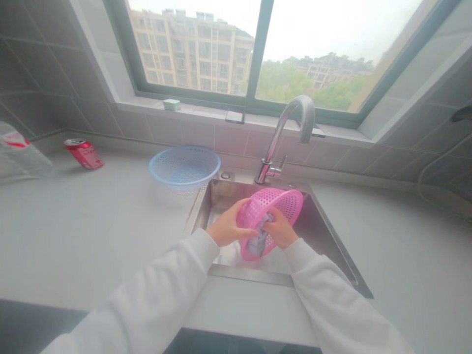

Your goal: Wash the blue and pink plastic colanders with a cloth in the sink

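Note:
A pink perforated plastic basket [284,202] is tilted above the steel sink [319,228]. My left hand [228,227] is shut on its near left rim. My right hand [280,228] is pressed inside the basket, its fingers on a crumpled grey-blue cloth [260,237]. The cloth lies against the basket's inner wall, and part of it is hidden by my fingers. White foam [228,254] shows in the sink below the basket.
A chrome faucet [285,137] arches over the sink's back edge. A blue perforated basket [184,167] rests on the counter [110,246] left of the sink. Farther left are a red can [84,154] and a plastic bag [18,152]. A soap bar [171,104] sits on the windowsill.

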`<state>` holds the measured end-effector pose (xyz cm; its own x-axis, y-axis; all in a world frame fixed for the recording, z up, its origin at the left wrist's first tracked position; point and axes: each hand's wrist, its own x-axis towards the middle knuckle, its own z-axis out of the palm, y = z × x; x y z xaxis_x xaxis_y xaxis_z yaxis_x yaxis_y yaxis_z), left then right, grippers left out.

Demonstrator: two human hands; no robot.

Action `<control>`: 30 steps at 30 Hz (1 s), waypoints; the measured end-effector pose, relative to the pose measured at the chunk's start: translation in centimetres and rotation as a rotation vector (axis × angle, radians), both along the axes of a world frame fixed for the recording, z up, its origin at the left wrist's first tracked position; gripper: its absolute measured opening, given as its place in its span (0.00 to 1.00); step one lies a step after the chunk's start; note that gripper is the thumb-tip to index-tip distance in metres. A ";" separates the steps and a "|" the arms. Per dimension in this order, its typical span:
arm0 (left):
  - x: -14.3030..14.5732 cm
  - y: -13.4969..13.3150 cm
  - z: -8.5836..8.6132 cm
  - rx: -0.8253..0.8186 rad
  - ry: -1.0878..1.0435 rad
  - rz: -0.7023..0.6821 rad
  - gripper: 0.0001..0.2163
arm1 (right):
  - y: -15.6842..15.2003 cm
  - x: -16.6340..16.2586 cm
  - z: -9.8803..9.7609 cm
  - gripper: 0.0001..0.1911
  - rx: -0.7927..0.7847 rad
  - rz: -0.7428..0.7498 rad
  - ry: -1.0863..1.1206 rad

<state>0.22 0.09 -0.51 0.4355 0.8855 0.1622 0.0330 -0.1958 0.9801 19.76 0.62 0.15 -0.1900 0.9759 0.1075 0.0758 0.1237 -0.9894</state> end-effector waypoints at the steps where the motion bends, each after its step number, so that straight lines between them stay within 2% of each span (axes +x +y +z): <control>1: 0.1 0.0 0.0 -0.006 -0.001 -0.010 0.47 | 0.3 0.4 0.0 0.16 0.004 -0.076 0.088; 3: 0.3 -0.1 0.1 -0.015 -0.007 -0.027 0.48 | 0.9 1.1 0.0 0.16 0.008 -0.200 0.261; 6: 0.5 -0.3 0.1 -0.018 -0.006 -0.033 0.48 | 1.1 1.4 0.0 0.18 -0.009 -0.224 0.349; 8: 0.4 -0.3 0.0 -0.007 0.001 -0.018 0.47 | 0.7 0.9 -0.1 0.19 -0.035 -0.138 0.257; 10: 0.3 -0.2 0.0 0.009 0.008 0.005 0.45 | 0.2 0.2 -0.2 0.19 -0.053 0.012 0.071; 13: 0.0 -0.2 0.2 0.027 0.039 0.026 0.42 | -0.2 -0.3 -0.4 0.14 -0.055 0.146 -0.162; 15: 0.0 -0.1 0.4 0.038 0.063 0.029 0.41 | 0.0 -0.1 -0.4 0.11 -0.047 0.075 -0.137; 19: 0.1 -0.1 0.3 0.043 0.062 0.026 0.45 | 1.0 0.9 -0.5 0.16 -0.037 -0.197 0.233; 22: 0.3 0.0 -0.1 0.030 0.039 0.012 0.46 | 1.1 1.0 -0.3 0.18 -0.044 -0.250 0.390; 24: 0.3 0.0 -0.2 0.029 0.030 0.011 0.45 | 0.6 0.5 0.0 0.18 -0.054 -0.154 0.286; 28: 0.1 -0.1 0.1 0.039 0.016 0.040 0.40 | -0.5 -0.5 0.4 0.12 -0.101 0.176 -0.134; 30: 0.1 -0.1 0.4 0.040 0.040 0.053 0.38 | -0.4 -0.5 0.5 0.10 -0.108 0.158 -0.168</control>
<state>0.30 -0.03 -0.11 0.3953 0.9005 0.1812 0.0833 -0.2317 0.9692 19.24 0.20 0.61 -0.3475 0.9367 -0.0420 0.2280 0.0409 -0.9728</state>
